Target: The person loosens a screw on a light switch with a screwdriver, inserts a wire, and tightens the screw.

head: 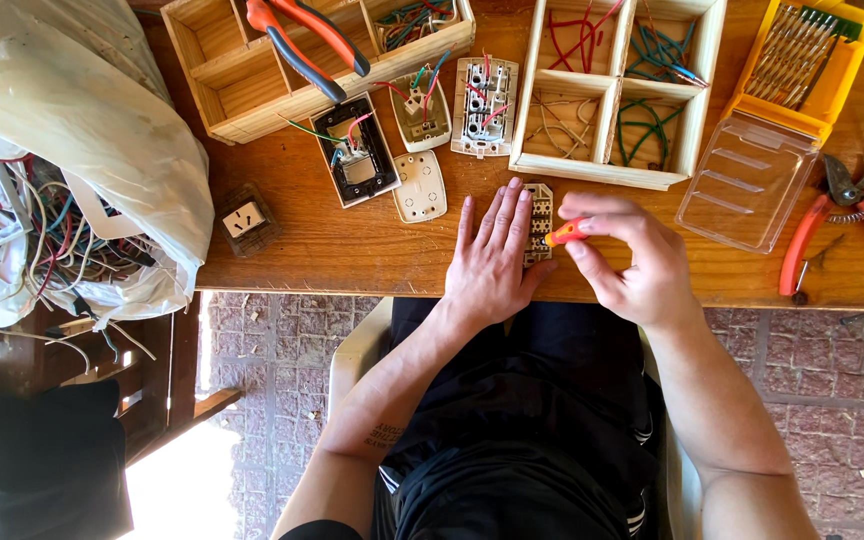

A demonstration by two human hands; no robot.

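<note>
We have our left hand point(492, 255) laid flat on the wooden table point(352, 250), palm down, the fingers point(497, 215) stretched out and a little spread. It grips nothing; its thumb side presses against a small beige switch block point(539, 215) and pins it to the table. Only part of that block shows, between our two hands and just above the thumb of the left.

Our right hand point(632, 260) is curled almost closed. Thumb and fingers pinch a small orange screwdriver point(564, 234), whose tip points left and meets the switch block; how deep it sits we cannot tell.

Just beyond our fingertips stands a wooden tray point(612, 172) with compartments holding red, green, blue and pale bits of wire. Left of it, past the left hand, lie an opened white switch point(484, 108) with wires, a smaller one point(421, 112) beside it, a white cover plate point(420, 186), and a black-framed switch point(357, 150). Farther left sits a second wooden box point(222, 70) with orange-handled pliers point(307, 40) resting across it, and a white plastic bag point(72, 130) full of tangled wires.

To the right of our right hand lies a clear plastic lid point(747, 180), hinged to a yellow case of screwdriver bits point(802, 60). At the far right edge rest red-handled cutters point(842, 215).
</note>
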